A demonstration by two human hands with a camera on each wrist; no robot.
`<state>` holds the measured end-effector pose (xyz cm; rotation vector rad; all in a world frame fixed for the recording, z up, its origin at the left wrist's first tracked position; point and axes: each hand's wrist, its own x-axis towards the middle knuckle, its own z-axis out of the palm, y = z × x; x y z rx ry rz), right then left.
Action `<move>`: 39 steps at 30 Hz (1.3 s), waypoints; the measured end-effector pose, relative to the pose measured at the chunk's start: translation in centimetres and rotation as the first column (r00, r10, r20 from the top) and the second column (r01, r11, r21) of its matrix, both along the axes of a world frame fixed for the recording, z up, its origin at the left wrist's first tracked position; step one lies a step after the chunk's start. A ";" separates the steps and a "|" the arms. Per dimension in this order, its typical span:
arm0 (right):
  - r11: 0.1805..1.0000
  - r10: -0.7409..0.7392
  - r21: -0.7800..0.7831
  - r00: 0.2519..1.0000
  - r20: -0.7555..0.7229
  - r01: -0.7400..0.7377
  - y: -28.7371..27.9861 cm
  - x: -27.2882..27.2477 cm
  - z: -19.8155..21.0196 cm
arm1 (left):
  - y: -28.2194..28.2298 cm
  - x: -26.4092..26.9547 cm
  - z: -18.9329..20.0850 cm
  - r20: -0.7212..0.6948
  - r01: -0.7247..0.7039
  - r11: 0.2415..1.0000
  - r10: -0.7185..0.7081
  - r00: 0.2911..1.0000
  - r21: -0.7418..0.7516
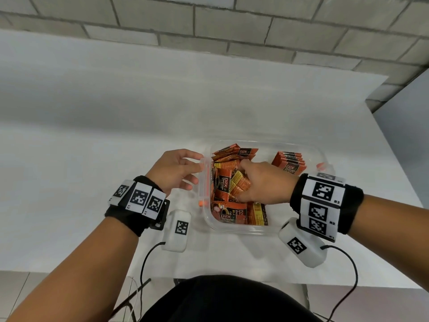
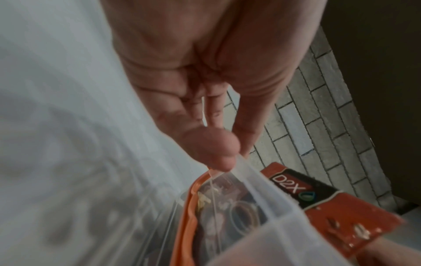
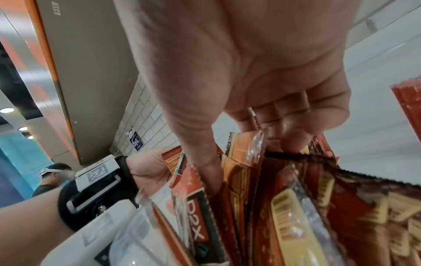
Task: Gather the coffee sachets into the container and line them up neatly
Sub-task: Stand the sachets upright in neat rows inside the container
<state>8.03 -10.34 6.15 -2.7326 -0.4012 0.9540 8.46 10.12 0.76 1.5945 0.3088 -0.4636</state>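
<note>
Spreading wide under everything, the white tabletop [image 1: 116, 135] runs out of view on the left, and the near edge is partly hidden by the person's dark lap. On it sits one clear container [image 1: 232, 228] with an orange seal along its left rim; its right end is covered by the right wristband, so that side is hard to make out. Inside lie the sachets: a loose jumble [image 1: 232, 156] on the left, overlapping too much to count, and a tidy row [image 1: 289, 162] standing on edge at the far right, about five, the back ones blurring together. The right hand [image 1: 257, 182] reaches down into the jumble, its fingers [image 3: 293, 136] and thumb curled round a bunch of sachets [image 3: 246, 162]; how many it grips I cannot tell, since the fingertips are buried among the packets. The left hand [image 1: 174, 169] is at the container's left rim, fingers [image 2: 214, 149] loosely bent and touching the clear edge, pinching nothing as far as I can see. Two wrist cameras hang below the arms, one each.
</note>
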 end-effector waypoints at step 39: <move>0.637 -0.321 0.704 0.939 -0.127 0.313 -6.7 1.4 5.5 | -3.2 -0.4 6.6 0.415 -0.094 0.993 0.114 0.903 -0.069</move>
